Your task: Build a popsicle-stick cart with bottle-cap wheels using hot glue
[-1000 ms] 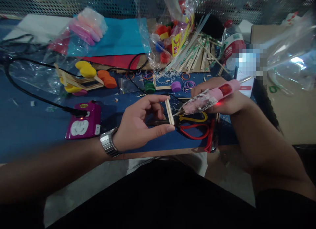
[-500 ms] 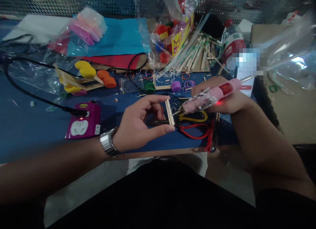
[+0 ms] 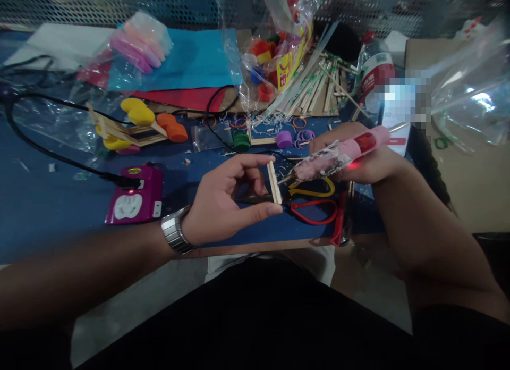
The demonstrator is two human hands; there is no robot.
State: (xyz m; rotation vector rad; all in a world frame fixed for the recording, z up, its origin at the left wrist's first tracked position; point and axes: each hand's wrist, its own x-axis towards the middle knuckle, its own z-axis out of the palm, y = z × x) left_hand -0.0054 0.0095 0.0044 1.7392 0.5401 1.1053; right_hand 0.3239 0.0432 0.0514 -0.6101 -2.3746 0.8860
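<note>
Over the cluttered blue table (image 3: 59, 200), my left hand (image 3: 223, 202) is pinching a wooden stick (image 3: 273, 182); at its 3 o'clock, my right hand (image 3: 358, 157) is gripping the glue gun (image 3: 338, 156).

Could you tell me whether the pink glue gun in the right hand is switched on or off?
On: a red light glows on the glue gun, gripped in the right hand.

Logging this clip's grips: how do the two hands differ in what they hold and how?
The left hand pinches a short wooden stick upright between thumb and fingertip; the right hand wraps around a pink glue gun. The left wrist wears a metal watch; the right is bare. Both hover over the blue table, meeting where nozzle nears stick.
</note>
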